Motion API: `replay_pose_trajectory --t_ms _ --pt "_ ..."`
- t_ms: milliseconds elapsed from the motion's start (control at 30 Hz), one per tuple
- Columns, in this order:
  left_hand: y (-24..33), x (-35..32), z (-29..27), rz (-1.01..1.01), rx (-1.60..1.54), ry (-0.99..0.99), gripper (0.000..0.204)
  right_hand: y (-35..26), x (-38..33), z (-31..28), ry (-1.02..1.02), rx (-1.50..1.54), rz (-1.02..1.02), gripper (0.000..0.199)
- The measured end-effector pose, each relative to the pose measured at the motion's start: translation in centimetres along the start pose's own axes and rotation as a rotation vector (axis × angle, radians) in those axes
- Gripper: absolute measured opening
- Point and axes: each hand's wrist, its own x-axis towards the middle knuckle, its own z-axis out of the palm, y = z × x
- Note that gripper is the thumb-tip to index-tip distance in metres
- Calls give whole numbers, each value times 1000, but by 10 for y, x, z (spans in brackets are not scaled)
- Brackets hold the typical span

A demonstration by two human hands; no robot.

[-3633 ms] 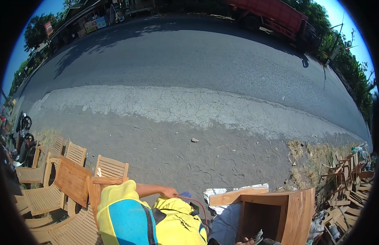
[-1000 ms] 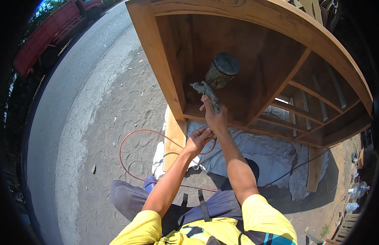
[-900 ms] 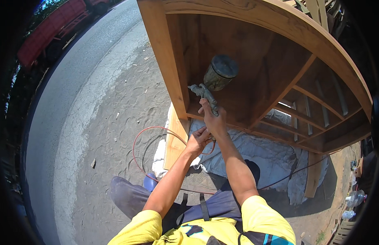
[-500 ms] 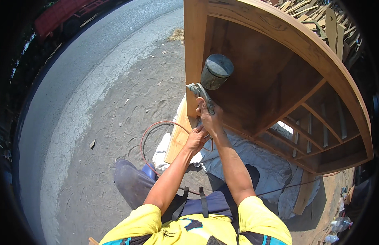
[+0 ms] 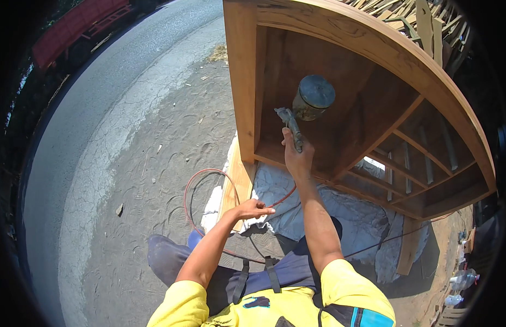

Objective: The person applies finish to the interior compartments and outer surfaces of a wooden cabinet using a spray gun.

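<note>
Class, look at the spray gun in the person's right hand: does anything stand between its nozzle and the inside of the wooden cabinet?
Nothing visible does. The right hand holds the spray gun inside the open wooden cabinet, with only air ahead.

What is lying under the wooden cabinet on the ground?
A crumpled grey sheet is spread under the wooden cabinet, with a wooden plank beside its left edge. How far the sheet reaches beneath the cabinet is covered by the frame.
</note>
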Motion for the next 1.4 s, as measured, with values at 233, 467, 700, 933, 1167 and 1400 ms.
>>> replay_pose_trajectory --t_ms 233,467,700,933,1167,1400 --pt "-76 -75 -98 -185 461 -98 60 49 104 3 306 147 -75 34" --pt "-30 -226 -123 -399 672 478 37 33 166 36 334 565 2 38" --pt "25 -282 -51 -339 493 874 24 29 171 52 353 441 51 36" --pt "33 -268 -55 -404 504 726 29 31 210 36 362 512 111 44" --pt "27 -259 -52 -385 494 728 32 28 252 18 278 597 172 55" --pt "27 -259 -57 -378 504 724 33 45 215 -1 179 425 255 56"
